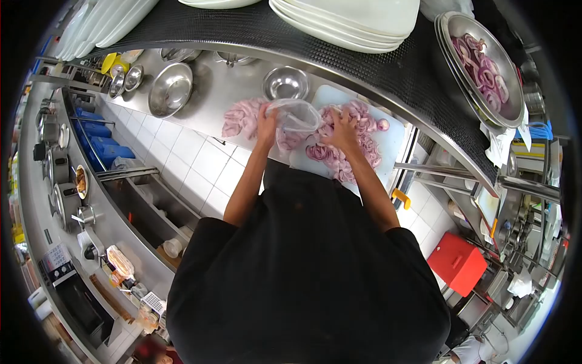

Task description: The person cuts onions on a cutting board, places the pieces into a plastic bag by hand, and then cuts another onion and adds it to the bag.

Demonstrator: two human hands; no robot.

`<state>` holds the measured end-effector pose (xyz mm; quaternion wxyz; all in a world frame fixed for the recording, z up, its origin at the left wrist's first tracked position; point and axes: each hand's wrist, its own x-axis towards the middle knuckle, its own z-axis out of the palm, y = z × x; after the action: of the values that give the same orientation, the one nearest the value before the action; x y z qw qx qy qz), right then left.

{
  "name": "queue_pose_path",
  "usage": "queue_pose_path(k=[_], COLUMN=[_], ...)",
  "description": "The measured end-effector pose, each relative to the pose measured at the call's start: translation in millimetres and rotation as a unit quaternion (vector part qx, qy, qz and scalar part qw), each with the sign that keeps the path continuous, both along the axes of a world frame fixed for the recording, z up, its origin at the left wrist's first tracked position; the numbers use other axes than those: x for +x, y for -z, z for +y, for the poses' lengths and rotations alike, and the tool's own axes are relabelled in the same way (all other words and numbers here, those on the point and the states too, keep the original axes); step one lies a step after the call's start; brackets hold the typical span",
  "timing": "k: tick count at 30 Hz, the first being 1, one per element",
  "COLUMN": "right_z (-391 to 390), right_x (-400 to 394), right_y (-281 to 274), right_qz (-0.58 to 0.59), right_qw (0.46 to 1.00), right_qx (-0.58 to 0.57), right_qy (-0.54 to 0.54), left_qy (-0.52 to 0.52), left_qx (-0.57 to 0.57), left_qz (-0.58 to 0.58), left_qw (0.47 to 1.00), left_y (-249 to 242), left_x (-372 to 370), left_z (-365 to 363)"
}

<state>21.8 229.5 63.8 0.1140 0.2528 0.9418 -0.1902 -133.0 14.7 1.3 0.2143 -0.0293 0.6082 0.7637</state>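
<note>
My left hand (267,125) is closed on the edge of a clear plastic bag (298,114), whose mouth faces the cutting board. Some pink-purple slices show through the bag's lower part. My right hand (344,130) curls its fingers into a heap of sliced red onions (368,144) beside the bag's mouth. The heap lies on a white cutting board (389,159), with a small onion piece (382,125) at its right side. Left of my left hand, a full clear bag of sliced onions (240,120) rests on the steel counter.
Steel bowls (286,83) stand behind the bag, with a larger bowl (170,90) further left. Above the counter runs a shelf (242,37) with stacked white plates (345,24) and a bowl of onion rings (485,73). A yellow handle (401,198) sticks out at the right.
</note>
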Motion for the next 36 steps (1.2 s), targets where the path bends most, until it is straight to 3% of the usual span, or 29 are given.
queue_pose_path(k=[1, 2, 3, 6, 9, 11, 12, 13, 14, 15, 18, 21, 24, 28, 31, 32, 33, 34, 36], right_z=[2, 6, 12, 15, 23, 24, 29, 30, 37, 40, 35, 60, 72, 112, 105, 108, 97, 92, 91], right_x=[0, 0, 2, 1, 5, 3, 8, 10, 8, 6, 5, 4, 12, 28, 36, 39, 39, 38, 32], right_y=[0, 5, 15, 22, 28, 41, 55, 51, 63, 57, 31, 37, 33, 44, -5, -9, -38, -53, -36], right_qz=[0.007, 0.032, 0.058, 0.073, 0.063, 0.075, 0.152, 0.183, 0.164, 0.168, 0.103, 0.123, 0.149, 0.125, 0.143, 0.167, 0.181, 0.188, 0.313], right_qw=[1.000, 0.999, 0.998, 0.997, 0.998, 0.997, 0.984, 0.978, 0.981, 0.979, 0.987, 0.985, 0.984, 0.986, 0.977, 0.970, 0.940, 0.940, 0.859], right_qx=[-0.009, -0.018, -0.028, -0.025, -0.004, 0.025, 0.057, 0.038, 0.048, 0.042, 0.076, 0.034, -0.018, -0.107, -0.151, -0.162, -0.268, -0.258, -0.374], right_qy=[0.001, -0.004, -0.005, 0.006, -0.004, -0.016, -0.069, -0.091, -0.096, -0.106, -0.099, -0.114, -0.097, -0.021, 0.039, 0.068, 0.107, 0.119, 0.157], left_qy=[-0.001, -0.009, -0.013, -0.019, -0.077, -0.120, -0.060, 0.065, 0.069, 0.141, 0.057, 0.003, 0.041, 0.043, 0.071, 0.078, 0.084, 0.082, 0.084], left_qx=[-0.124, -0.245, -0.357, -0.351, -0.351, -0.422, -0.441, -0.356, -0.277, -0.211, -0.212, -0.098, -0.064, -0.094, -0.123, -0.095, -0.068, -0.061, -0.057], left_qz=[0.172, 0.334, 0.480, 0.429, 0.311, 0.375, 0.220, 0.071, 0.016, -0.065, -0.054, -0.037, -0.042, -0.004, -0.011, -0.014, -0.019, -0.012, -0.017], left_qw=[0.977, 0.910, 0.801, 0.832, 0.880, 0.817, 0.868, 0.930, 0.958, 0.965, 0.974, 0.994, 0.996, 0.995, 0.990, 0.992, 0.994, 0.995, 0.995], left_y=[-5, -11, -19, -61, -73, 3, -33, -56, -22, -16, -37, -11, -55, -66, -89, -85, -79, -76, -76], left_x=[-9, -18, -25, -22, -6, -10, 7, 16, 21, 22, 47, 50, 66, 80, 84, 84, 83, 82, 81], left_z=[0, -4, -8, -14, -20, -25, -23, -25, -16, -10, 1, 6, -10, -15, -17, -15, -12, -9, -5])
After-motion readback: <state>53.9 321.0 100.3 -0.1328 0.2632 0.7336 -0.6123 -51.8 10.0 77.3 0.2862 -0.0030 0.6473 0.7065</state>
